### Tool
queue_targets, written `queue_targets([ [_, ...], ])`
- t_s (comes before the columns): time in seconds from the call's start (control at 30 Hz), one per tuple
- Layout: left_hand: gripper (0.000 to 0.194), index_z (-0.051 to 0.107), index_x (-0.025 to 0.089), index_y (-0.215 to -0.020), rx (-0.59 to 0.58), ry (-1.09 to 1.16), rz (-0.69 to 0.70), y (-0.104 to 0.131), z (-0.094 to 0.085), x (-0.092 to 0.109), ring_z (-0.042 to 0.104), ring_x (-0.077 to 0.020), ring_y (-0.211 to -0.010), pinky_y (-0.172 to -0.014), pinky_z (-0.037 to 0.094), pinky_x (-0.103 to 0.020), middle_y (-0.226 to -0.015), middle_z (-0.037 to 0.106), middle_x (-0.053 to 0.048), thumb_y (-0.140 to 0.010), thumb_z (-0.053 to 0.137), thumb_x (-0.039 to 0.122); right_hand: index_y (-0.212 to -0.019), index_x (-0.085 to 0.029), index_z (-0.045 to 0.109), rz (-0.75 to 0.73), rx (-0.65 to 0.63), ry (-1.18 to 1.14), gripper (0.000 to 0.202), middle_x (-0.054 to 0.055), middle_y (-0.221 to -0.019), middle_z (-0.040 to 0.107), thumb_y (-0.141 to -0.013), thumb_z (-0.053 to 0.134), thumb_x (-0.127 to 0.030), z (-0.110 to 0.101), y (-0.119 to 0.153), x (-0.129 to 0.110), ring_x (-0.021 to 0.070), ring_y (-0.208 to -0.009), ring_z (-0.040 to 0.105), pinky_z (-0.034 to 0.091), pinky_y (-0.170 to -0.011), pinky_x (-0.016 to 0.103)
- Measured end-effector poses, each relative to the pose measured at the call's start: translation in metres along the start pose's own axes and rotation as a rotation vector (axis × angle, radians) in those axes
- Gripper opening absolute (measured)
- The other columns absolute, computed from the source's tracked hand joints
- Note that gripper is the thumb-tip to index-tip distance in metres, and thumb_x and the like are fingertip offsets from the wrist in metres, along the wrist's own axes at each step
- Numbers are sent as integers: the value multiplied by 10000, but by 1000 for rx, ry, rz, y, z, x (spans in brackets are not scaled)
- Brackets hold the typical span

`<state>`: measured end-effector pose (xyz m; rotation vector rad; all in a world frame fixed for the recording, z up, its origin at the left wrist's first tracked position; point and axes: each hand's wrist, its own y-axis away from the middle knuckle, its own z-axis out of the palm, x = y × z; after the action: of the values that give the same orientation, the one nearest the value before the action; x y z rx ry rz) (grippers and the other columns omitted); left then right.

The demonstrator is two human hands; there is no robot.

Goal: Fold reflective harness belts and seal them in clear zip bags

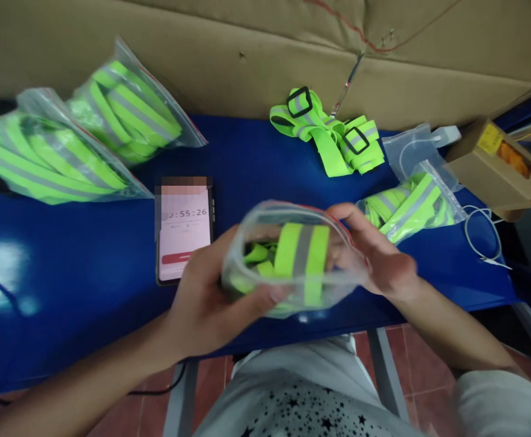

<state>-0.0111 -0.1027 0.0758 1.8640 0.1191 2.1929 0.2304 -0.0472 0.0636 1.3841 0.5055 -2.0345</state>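
Note:
A clear plastic zip bag (247, 285) with a red seal line is held mouth-up above the table's front edge. Inside it lies a yellow-green strap with a grey stripe (301, 255). My left hand (215, 297) grips the bag's left side, thumb along the front. My right hand (369, 249) is at the bag's right side, some of its fingers behind or inside the clear plastic, index finger and thumb around the rim. Whether those fingers touch the strap cannot be made out.
On the blue table (87, 261) are two filled bags (51, 158) at the left, a phone (186, 233) showing a timer, loose straps with black buckles (333, 133), another filled bag (411, 206), a cardboard box (488, 164) and white cables (474, 237). Cardboard (229, 67) stands behind.

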Motion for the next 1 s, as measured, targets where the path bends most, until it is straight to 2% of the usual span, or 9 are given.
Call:
queue_targets([
  [0.07,334,738,277,-1118,-15,29,4,-1,2,2,688,-203,-876,-748,562,-267,-1012,748,-21,-833,819,431,-1363,-324,539,-168,56,217,778,12,-974,637,-734,855,-655,-4,0,-4,163,-744,619,569,-639,293],
  [0.23,517,619,243,-1266,-271,80,-136,-11,1,-4,675,-188,-861,-703,554,-232,-1026,713,-45,-849,794,494,-1294,-284,662,-318,-122,739,413,35,-953,680,-904,775,-359,-13,-4,-9,174,-787,622,547,-710,313],
  [0.33,501,624,215,-1216,-260,49,-141,-16,3,-4,649,-184,-865,-713,550,-238,-1049,682,-61,-832,807,478,-1363,-262,636,-275,-228,803,472,44,-976,720,-930,729,-425,-16,-6,-6,181,-791,656,546,-695,310],
  [0.43,457,626,216,-1190,-253,72,-160,-18,4,-3,660,-193,-913,-749,556,-245,-1082,678,-61,-840,799,454,-1405,-251,616,-269,-209,802,616,61,-1090,749,-894,747,-568,-17,-6,-4,201,-869,703,553,-739,310],
  [0.53,427,628,223,-1186,-254,82,-193,-17,5,-3,670,-191,-904,-735,555,-239,-1048,695,-50,-849,793,426,-1452,-252,581,-263,-229,812,684,60,-1156,754,-882,757,-587,-16,-6,-2,189,-882,719,542,-756,292],
  [0.7,394,679,216,-1152,-240,56,-221,-18,9,-9,684,-189,-855,-702,556,-242,-1031,735,-51,-830,808,403,-1284,-259,670,-131,-380,847,447,-27,-844,714,-913,751,-495,-14,-7,3,123,-680,642,454,-631,250],
  [0.8,263,736,217,-1043,-145,98,-238,-18,11,-13,686,-166,-815,-696,545,-225,-964,756,-29,-850,797,385,-1157,-240,701,-163,-323,916,331,-24,-778,669,-948,708,-497,-12,-7,5,129,-661,608,431,-619,265],
  [0.9,131,758,222,-915,-59,211,-287,-18,9,-13,685,-137,-757,-674,535,-200,-850,753,1,-867,789,340,-1163,-226,713,-276,-165,907,296,7,-833,711,-956,723,-437,-8,-6,5,144,-718,651,472,-654,275],
  [1.0,70,767,222,-862,-20,256,-270,-18,5,-12,703,-127,-785,-729,557,-201,-928,769,5,-845,806,277,-977,-220,752,-256,3,803,114,11,-821,731,-928,770,-322,-4,-7,4,134,-695,658,497,-629,266],
])
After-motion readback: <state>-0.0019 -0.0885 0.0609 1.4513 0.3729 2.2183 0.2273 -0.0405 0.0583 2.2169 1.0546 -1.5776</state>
